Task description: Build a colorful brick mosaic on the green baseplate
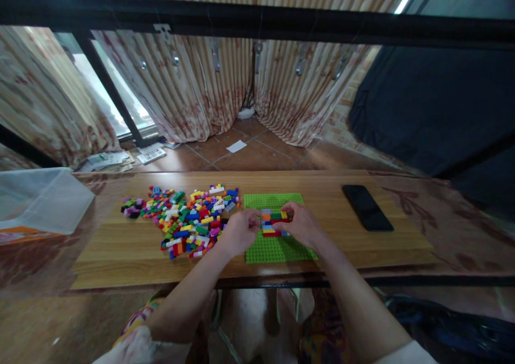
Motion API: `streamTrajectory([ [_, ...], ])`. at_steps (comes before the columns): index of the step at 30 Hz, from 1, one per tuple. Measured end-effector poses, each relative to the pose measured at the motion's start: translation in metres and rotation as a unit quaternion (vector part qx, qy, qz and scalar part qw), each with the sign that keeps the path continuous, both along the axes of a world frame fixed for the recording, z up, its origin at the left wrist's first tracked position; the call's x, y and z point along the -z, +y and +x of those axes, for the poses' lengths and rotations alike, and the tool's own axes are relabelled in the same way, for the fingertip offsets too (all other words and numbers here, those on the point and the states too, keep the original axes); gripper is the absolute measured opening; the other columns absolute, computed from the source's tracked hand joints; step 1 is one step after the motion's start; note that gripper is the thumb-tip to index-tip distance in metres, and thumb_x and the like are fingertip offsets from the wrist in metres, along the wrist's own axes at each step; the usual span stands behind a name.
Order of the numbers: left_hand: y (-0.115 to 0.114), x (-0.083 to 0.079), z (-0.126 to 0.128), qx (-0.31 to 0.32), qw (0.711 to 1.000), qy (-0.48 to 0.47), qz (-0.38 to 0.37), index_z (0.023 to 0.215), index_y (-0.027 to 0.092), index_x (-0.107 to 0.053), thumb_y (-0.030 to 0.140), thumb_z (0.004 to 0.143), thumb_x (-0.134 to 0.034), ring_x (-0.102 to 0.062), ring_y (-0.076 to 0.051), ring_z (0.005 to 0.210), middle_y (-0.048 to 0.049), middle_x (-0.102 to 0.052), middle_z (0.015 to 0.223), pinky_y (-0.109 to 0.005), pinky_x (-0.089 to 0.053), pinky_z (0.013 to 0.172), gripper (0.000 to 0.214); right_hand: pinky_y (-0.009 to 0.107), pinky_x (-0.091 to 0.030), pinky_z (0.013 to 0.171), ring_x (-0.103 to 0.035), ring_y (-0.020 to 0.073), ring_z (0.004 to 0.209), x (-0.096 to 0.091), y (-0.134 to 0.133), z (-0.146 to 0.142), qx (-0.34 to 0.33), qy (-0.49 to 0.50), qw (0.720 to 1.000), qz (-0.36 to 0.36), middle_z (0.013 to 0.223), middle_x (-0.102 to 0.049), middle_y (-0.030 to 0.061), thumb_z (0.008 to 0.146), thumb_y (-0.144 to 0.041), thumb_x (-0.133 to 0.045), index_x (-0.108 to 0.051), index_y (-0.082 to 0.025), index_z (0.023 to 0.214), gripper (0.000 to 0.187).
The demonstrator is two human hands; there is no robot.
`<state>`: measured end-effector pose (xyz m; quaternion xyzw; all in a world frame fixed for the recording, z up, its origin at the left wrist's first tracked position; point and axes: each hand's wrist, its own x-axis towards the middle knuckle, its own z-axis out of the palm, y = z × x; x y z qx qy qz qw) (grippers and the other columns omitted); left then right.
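Note:
A green studded baseplate (pixel 254 252) lies on the wooden board in front of me. On its middle sits a low build of coloured toy bricks (pixel 266 226), with red, blue, orange, yellow and green pieces showing. My left hand (pixel 240 231) is at the build's left side, fingers curled and fingertips close together; whether a small piece is between them is hidden. From the right, my right hand (pixel 302 224) reaches over the build, its thumb and forefinger closed about bricks on the right side. To the left spreads a pile of loose toy bricks (pixel 193 215) in many colours.
A black phone (pixel 367 207) lies to the right on the wooden board (pixel 330 192). A translucent plastic bin (pixel 48 200) stands at the far left. Beyond are a dark rail (pixel 257 23), striped curtains (pixel 193 90) and papers (pixel 107 161) on the tiled floor.

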<state>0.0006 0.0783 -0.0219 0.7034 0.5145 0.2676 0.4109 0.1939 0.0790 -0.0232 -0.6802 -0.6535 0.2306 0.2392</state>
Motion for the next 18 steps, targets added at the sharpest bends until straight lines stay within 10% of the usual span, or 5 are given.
streamTrajectory([
  [18, 0.008, 0.018, 0.01, -0.078, 0.989, -0.06, -0.108, 0.093, 0.014, -0.064, 0.015, 0.073, -0.065, -0.06, -0.011, 0.051, -0.0002, -0.067, 0.06, -0.02, -0.046, 0.051, 0.02, 0.028, -0.044, 0.062, -0.058, 0.0145, 0.067, 0.002, 0.004, 0.004, -0.012, 0.06, 0.997, -0.05, 0.079, -0.063, 0.001, 0.056, -0.031, -0.078, -0.057, -0.018, 0.092, 0.044],
])
